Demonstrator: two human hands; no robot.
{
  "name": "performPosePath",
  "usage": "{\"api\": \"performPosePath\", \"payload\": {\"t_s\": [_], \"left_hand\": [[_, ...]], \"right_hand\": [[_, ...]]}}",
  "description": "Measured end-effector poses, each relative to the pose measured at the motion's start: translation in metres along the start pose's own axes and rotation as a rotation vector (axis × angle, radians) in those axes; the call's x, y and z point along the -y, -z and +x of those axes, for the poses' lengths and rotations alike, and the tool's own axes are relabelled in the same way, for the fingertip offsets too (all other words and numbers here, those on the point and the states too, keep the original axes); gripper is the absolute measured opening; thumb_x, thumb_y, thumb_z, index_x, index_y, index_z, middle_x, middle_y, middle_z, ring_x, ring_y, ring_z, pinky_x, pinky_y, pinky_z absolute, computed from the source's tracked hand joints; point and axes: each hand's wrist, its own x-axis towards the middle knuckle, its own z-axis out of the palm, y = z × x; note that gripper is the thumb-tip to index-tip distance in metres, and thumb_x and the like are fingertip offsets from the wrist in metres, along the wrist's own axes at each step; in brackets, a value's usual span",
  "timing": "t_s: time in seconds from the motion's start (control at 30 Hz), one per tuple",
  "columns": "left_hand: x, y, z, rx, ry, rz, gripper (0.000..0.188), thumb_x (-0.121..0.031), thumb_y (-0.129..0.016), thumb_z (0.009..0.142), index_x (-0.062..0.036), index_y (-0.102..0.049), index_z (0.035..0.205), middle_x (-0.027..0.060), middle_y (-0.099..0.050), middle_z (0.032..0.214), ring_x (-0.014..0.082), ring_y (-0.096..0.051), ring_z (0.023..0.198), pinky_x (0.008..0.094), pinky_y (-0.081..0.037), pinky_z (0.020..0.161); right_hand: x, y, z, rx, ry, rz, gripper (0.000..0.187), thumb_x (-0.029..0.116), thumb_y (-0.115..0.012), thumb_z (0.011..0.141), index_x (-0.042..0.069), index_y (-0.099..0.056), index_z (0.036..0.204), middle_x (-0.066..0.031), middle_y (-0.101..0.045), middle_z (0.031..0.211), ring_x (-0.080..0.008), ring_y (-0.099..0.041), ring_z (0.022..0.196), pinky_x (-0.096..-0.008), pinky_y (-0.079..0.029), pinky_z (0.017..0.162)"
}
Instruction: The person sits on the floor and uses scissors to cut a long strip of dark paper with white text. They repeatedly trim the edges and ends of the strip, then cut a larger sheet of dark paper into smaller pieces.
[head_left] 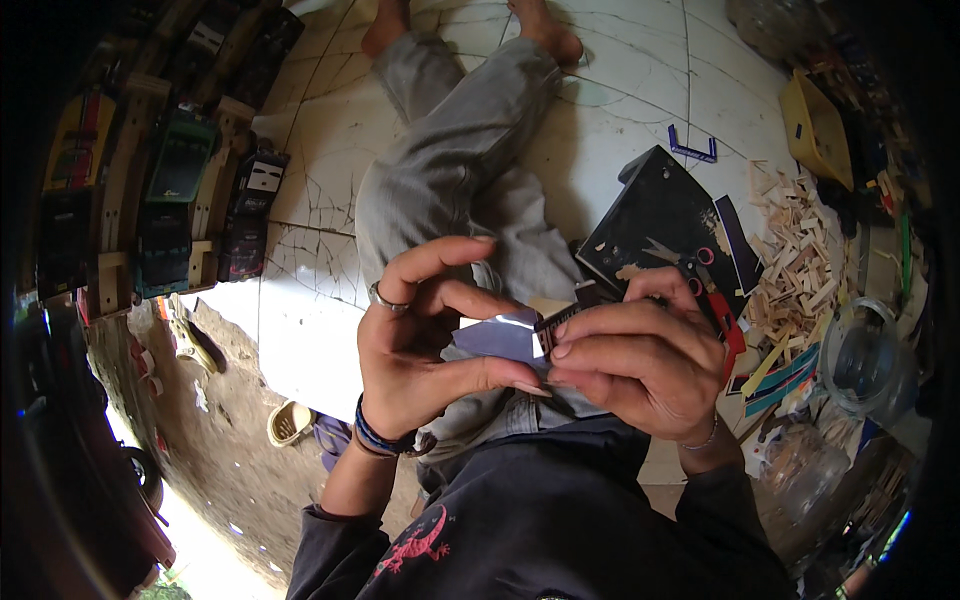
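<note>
In front of my lap, my left hand (420,335) curves around a small glossy blue-grey sheet (495,340), which lies between its thumb and a bent finger. The upper finger of that hand stands away from it. My right hand (645,360) pinches a small dark strip with pale print (553,327) at the sheet's right end. The two pieces meet or overlap there; whether they are joined I cannot tell. Part of the strip is hidden behind the right fingers.
A worn black board (650,215) lies on the floor to the right, with scissors (680,253) on it. Beyond are a purple bracket-shaped piece (692,150), a heap of wooden sticks (800,240), a yellow tray (815,130) and a clear plastic container (860,355). Packages hang on a wooden rack (120,200) at left.
</note>
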Motion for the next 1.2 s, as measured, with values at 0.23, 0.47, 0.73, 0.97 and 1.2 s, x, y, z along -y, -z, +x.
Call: {"api": "performPosePath", "payload": {"t_s": [0.23, 0.47, 0.73, 0.97, 1.2], "left_hand": [[0.002, -0.010, -0.002, -0.078, -0.078, 0.090, 0.093, -0.006, -0.096, 0.064, 0.0009, -0.045, 0.141, 0.0099, -0.075, 0.096, 0.0206, -0.072, 0.099, 0.0316, -0.056, 0.091], [0.004, -0.019, -0.006, -0.147, -0.206, 0.142, 0.087, -0.009, -0.097, 0.062, 0.0028, -0.048, 0.133, 0.0093, -0.073, 0.093, 0.0226, -0.073, 0.097, 0.0337, -0.057, 0.091], [0.009, -0.020, -0.009, -0.217, -0.189, 0.185, 0.091, -0.010, -0.097, 0.061, 0.0034, -0.045, 0.134, 0.0092, -0.074, 0.092, 0.0239, -0.073, 0.097, 0.0356, -0.056, 0.093], [0.014, -0.019, -0.014, -0.188, -0.175, 0.117, 0.095, -0.009, -0.098, 0.059, 0.0009, -0.043, 0.136, 0.0084, -0.075, 0.088, 0.0246, -0.072, 0.101, 0.0379, -0.054, 0.095], [0.022, -0.021, -0.016, -0.195, -0.119, 0.063, 0.094, -0.006, -0.098, 0.058, 0.0001, -0.044, 0.135, 0.0084, -0.075, 0.087, 0.0256, -0.071, 0.102, 0.0387, -0.054, 0.095]], "right_hand": [[-0.003, -0.006, -0.002, -0.027, 0.004, -0.061, 0.014, 0.025, -0.076, 0.091, 0.011, -0.073, 0.096, -0.0019, -0.076, 0.092, -0.0151, -0.069, 0.078, -0.0356, -0.046, 0.076], [0.001, -0.005, -0.004, -0.039, 0.022, -0.098, 0.022, 0.014, -0.079, 0.085, 0.010, -0.071, 0.105, -0.0011, -0.074, 0.099, -0.0128, -0.068, 0.089, -0.0346, -0.046, 0.080], [-0.003, -0.010, -0.004, -0.088, -0.022, -0.077, 0.019, 0.025, -0.079, 0.087, 0.010, -0.074, 0.098, -0.0018, -0.077, 0.095, -0.0142, -0.070, 0.082, -0.0354, -0.046, 0.079], [-0.007, -0.008, -0.005, -0.049, -0.049, 0.044, 0.028, 0.015, -0.085, 0.077, 0.014, -0.073, 0.102, 0.0036, -0.074, 0.103, -0.0112, -0.068, 0.089, -0.0317, -0.045, 0.081], [-0.019, -0.011, -0.017, -0.086, 0.011, 0.064, 0.030, 0.011, -0.080, 0.077, 0.015, -0.073, 0.106, 0.0031, -0.074, 0.106, -0.0109, -0.067, 0.090, -0.0325, -0.045, 0.080]]}}
